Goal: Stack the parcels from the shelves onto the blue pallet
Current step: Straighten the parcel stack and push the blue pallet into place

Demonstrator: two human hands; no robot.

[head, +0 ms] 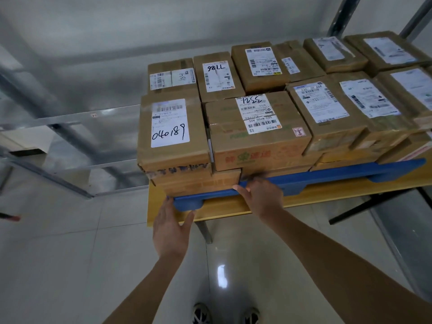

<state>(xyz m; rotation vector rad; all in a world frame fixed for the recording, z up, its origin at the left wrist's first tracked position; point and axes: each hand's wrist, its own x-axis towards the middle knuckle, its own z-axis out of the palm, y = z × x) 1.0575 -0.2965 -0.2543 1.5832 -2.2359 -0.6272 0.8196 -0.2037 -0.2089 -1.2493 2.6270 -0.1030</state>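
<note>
The blue pallet point(327, 173) lies on a low wooden table and carries several brown cardboard parcels in two layers. A parcel marked 040189 point(171, 134) sits at the near left corner on top of a flatter parcel point(198, 182). Beside it lies a parcel marked 1255 point(257, 129). My left hand point(171, 228) reaches to the pallet's near left corner, fingers straight, thumb against the blue foot. My right hand point(259, 195) lies on the pallet's front edge at the flat parcel's right end, fingers extended forward.
The wooden table point(224, 206) stands on dark metal legs over a pale tiled floor. Metal shelving point(70, 146) with bare shelves runs along the left. Grey shelf uprights point(339, 17) rise behind the pallet at the right. My shoes show at the bottom.
</note>
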